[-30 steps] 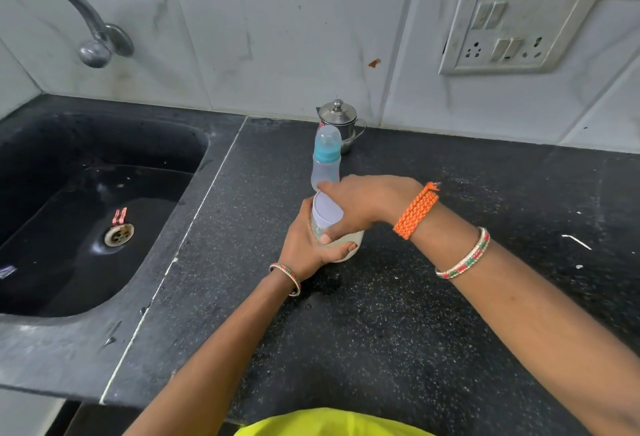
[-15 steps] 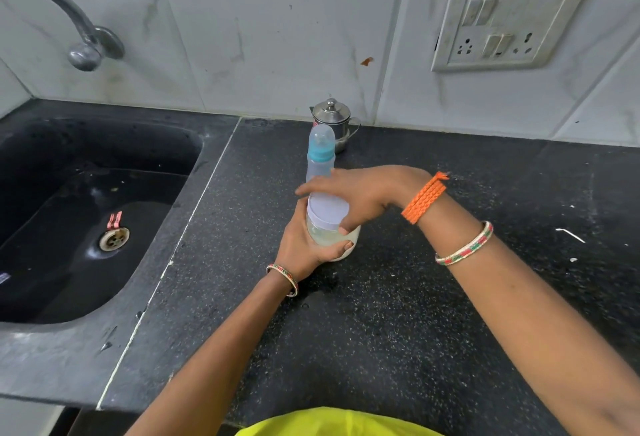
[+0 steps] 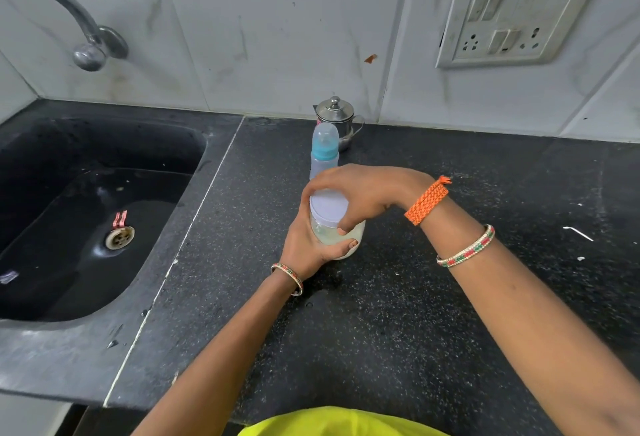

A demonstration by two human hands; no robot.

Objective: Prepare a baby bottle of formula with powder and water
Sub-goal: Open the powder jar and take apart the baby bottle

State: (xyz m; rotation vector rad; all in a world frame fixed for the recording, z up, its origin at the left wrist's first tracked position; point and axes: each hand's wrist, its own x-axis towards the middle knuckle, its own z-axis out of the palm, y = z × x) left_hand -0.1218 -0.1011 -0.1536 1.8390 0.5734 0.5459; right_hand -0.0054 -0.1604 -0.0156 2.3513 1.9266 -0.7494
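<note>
Between both hands' fingers (image 3: 348,245), jar (image 3: 337,233).

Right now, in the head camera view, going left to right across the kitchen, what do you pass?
Tap → sink with its drain → jar, gripped low by the left hand and at the lid by the right hand → switch panel on the wall.

place: home kitchen | evidence: black stone counter (image 3: 415,314), sink (image 3: 86,221), tap (image 3: 86,41), tiled wall (image 3: 277,37), switchboard (image 3: 516,16)
</note>
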